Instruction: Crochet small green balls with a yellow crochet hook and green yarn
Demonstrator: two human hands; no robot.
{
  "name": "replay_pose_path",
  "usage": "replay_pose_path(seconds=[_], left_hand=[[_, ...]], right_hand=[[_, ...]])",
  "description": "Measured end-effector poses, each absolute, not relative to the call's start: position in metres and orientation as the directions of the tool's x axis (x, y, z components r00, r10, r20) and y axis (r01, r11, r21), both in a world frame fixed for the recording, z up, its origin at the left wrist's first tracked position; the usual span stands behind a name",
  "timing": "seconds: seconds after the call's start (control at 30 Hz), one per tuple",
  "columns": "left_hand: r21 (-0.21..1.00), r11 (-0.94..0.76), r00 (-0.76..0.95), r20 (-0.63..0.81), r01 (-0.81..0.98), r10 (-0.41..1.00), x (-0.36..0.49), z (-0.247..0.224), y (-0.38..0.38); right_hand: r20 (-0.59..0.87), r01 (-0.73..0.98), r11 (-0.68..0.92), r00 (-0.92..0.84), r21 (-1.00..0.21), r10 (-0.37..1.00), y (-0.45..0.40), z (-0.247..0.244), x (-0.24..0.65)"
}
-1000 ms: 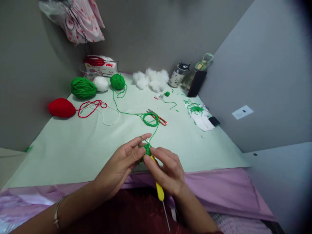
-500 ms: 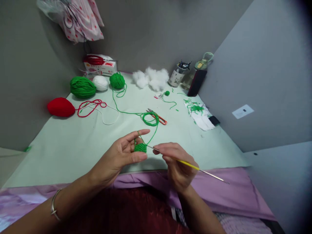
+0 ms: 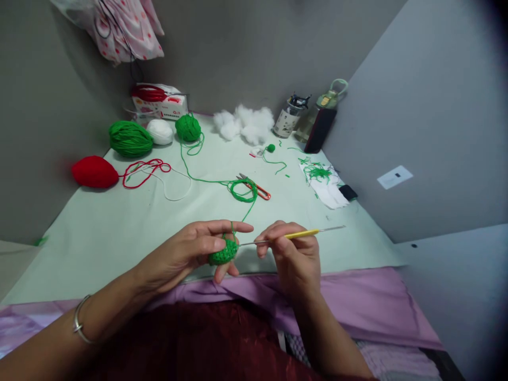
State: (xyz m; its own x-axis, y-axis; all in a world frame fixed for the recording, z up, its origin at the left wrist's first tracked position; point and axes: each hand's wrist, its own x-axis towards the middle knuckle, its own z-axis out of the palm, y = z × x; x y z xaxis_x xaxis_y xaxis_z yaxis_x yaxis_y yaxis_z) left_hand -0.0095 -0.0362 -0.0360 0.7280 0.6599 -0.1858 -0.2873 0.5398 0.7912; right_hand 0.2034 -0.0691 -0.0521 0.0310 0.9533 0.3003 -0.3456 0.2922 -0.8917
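Observation:
My left hand [image 3: 198, 246] pinches a small green crocheted piece [image 3: 223, 253] between thumb and fingers, with green yarn looped over its outstretched index finger. In my right hand [image 3: 296, 251] is a crochet hook [image 3: 302, 234] with a yellow grip, held like a pen. The hook's thin metal tip meets the right edge of the green piece. From there the working yarn runs up to a loose green coil [image 3: 243, 190], which lies partly over orange-handled thread snips [image 3: 260, 191].
Red yarn [image 3: 95, 172], green skeins [image 3: 130, 138] and a white ball [image 3: 160, 132] sit at the left. White stuffing [image 3: 250, 124], a pen jar [image 3: 286, 120], a bottle [image 3: 313, 119] and a phone [image 3: 320, 130] stand at the back. Green scraps [image 3: 317, 172] lie on white paper [image 3: 332, 194].
My left hand has rolled over, so the green piece shows a wider face and sits slightly lower. My right hand has turned, bringing the hook from slanting down rightward to nearly level.

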Motion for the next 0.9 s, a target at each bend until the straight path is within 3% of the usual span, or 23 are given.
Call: replay_pose_path(seconds=[0.2, 0.37, 0.5, 0.6, 0.67, 0.9], left_hand=[[0.802, 0.526, 0.714, -0.191, -0.282, 0.674, -0.012, -0.038, -0.036], [0.919, 0.357, 0.613, -0.189, -0.165, 0.768, -0.008, -0.036, -0.038], [0.973, 0.190, 0.495, -0.100, -0.135, 0.863, -0.002, -0.035, -0.037], [0.975, 0.184, 0.454, -0.110, -0.122, 0.884, 0.002, -0.034, -0.039], [0.968, 0.218, 0.445, -0.142, -0.125, 0.884, 0.004, -0.034, -0.041], [0.964, 0.235, 0.435, -0.159, -0.127, 0.886, 0.003, -0.038, -0.045]], right_hand=[[0.170, -0.416, 0.159, 0.010, -0.895, 0.985, -0.068, -0.053, 0.201], [0.246, -0.408, 0.192, -0.083, -0.892, 0.966, -0.069, -0.058, 0.199], [0.473, -0.033, 0.472, -0.067, -0.881, 0.879, -0.075, -0.061, 0.198], [0.665, 0.253, 0.661, -0.082, -0.706, 0.742, -0.079, -0.062, 0.197], [0.729, 0.324, 0.709, -0.078, -0.627, 0.680, -0.078, -0.063, 0.196], [0.612, 0.094, 0.610, -0.007, -0.787, 0.791, -0.068, -0.065, 0.194]])
